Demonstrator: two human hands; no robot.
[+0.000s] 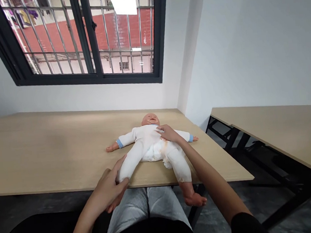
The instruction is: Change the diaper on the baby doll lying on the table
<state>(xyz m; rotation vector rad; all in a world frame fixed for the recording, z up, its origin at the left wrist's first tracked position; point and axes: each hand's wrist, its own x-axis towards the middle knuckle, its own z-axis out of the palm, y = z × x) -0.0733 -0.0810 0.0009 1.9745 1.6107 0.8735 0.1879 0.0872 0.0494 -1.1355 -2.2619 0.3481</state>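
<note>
The doll (143, 136) lies face-up between the fingers: the left hand (111, 184) grasps one leg, the right hand (169, 133) touches its chest, pinching or not I cannot tell. Beneath them is the table (52, 151). This seems a steadying step; the next move calls for gentle fingers.

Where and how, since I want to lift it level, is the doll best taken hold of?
Probably by the torso, just below the outspread arms, clasped from both sides, reaching over the near edge of the table. The doll lies on its back, leaving its sides reachable, while its legs point toward you and the feet overhang that edge.
</note>
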